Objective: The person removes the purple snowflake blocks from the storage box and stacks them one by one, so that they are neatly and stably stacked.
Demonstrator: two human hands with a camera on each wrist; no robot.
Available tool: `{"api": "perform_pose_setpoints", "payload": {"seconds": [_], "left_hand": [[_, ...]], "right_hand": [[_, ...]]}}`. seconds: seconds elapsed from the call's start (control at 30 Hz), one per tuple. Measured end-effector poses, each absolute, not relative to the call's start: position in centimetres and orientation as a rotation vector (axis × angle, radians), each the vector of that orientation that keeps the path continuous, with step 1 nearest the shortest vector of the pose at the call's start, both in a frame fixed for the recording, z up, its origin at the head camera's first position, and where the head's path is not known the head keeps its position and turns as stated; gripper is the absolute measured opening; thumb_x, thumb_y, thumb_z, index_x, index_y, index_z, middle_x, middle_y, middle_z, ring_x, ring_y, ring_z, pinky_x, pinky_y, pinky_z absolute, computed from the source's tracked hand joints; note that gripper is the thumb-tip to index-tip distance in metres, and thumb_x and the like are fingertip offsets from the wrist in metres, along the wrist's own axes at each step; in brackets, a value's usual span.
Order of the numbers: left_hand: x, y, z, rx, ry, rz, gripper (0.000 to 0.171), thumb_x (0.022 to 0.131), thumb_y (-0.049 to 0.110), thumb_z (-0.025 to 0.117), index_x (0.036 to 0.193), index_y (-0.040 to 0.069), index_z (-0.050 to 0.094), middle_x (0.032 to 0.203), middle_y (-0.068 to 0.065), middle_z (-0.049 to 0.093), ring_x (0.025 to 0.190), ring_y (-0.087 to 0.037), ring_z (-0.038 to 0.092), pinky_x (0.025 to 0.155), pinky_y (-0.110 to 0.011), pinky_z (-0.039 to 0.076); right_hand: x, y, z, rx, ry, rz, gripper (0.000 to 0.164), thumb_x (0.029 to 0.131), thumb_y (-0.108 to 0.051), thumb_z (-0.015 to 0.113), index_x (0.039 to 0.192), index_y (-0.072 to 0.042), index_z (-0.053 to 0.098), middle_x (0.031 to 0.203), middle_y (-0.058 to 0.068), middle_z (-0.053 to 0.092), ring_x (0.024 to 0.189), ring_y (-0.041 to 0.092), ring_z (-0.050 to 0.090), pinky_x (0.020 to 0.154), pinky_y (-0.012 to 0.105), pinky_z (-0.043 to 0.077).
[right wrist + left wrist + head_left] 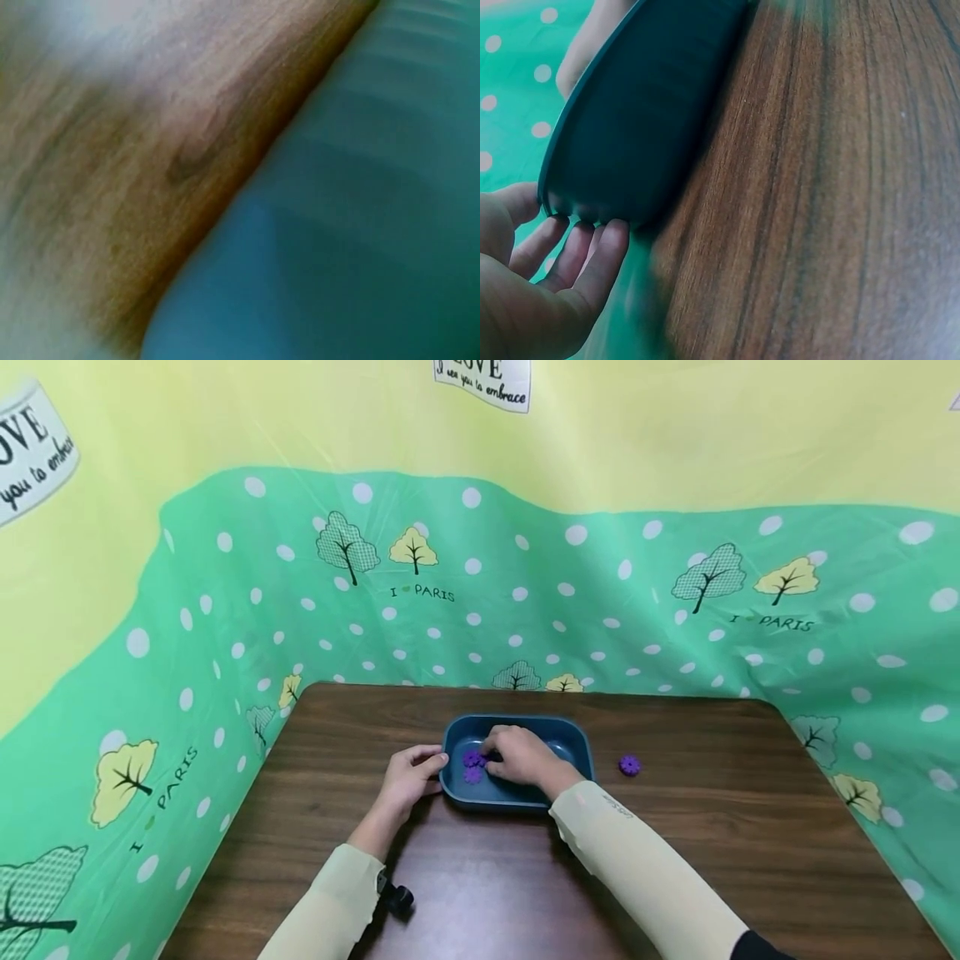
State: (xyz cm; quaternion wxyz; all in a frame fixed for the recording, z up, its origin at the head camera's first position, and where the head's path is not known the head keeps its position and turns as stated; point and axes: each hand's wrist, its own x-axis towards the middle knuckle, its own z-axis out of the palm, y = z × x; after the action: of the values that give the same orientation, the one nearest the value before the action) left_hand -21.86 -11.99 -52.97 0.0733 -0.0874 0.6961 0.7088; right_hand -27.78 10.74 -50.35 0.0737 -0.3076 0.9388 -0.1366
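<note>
A dark blue rectangular tray sits on the table. My left hand holds its left end; in the left wrist view the thumb is at the rim and the bent fingertips touch the outer wall. My right hand reaches inside the tray over the right side, its thumb and fingers curled at a small purple flower-shaped piece, partly hidden by the fingertips. More purple flower-shaped pieces lie by them in the tray's left part. The right wrist view shows only the blurred tray wall and wood.
One more purple flower-shaped piece lies on the brown wooden table to the right of the tray. A green and yellow printed cloth hangs behind and at the sides. A black wrist device is strapped under the left sleeve.
</note>
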Motion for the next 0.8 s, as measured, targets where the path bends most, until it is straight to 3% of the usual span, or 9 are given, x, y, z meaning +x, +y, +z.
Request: {"api": "perform_pose_setpoints", "payload": {"seconds": [0.2, 0.43, 0.8], "left_hand": [[-21.4, -11.9, -53.3, -0.270, 2.104, 2.106, 0.037, 0.097, 0.018, 0.072, 0.129, -0.002, 0.068, 0.116, -0.013, 0.069, 0.096, -0.025, 0.069, 0.077, -0.040, 0.065], [-21.3, -11.9, -53.2, -0.274, 2.093, 2.125, 0.035, 0.096, 0.017, 0.073, 0.126, -0.001, 0.070, 0.112, -0.011, 0.070, 0.094, -0.022, 0.069, 0.074, -0.036, 0.065], [-21.5, -11.8, -52.8, -0.281, 2.076, 2.143, 0.036, 0.095, 0.015, 0.073, 0.126, -0.003, 0.069, 0.110, -0.011, 0.070, 0.093, -0.021, 0.069, 0.073, -0.035, 0.065]], "right_hand": [[-27.1, 11.1, -50.0, -0.923, 2.815, -0.442, 0.027, 0.094, -0.030, 0.076, 0.119, -0.017, 0.078, 0.115, -0.002, 0.069, 0.108, 0.016, 0.065, 0.100, 0.038, 0.056], [-26.9, 11.7, -49.0, -0.873, 2.820, -0.547, 0.025, 0.094, -0.028, 0.076, 0.118, -0.019, 0.078, 0.119, -0.002, 0.069, 0.110, 0.017, 0.064, 0.101, 0.041, 0.056], [-26.7, 14.1, -47.2, -0.948, 2.838, -0.734, 0.021, 0.093, -0.020, 0.077, 0.113, -0.013, 0.078, 0.113, -0.002, 0.068, 0.102, 0.015, 0.065, 0.090, 0.035, 0.060]]}}
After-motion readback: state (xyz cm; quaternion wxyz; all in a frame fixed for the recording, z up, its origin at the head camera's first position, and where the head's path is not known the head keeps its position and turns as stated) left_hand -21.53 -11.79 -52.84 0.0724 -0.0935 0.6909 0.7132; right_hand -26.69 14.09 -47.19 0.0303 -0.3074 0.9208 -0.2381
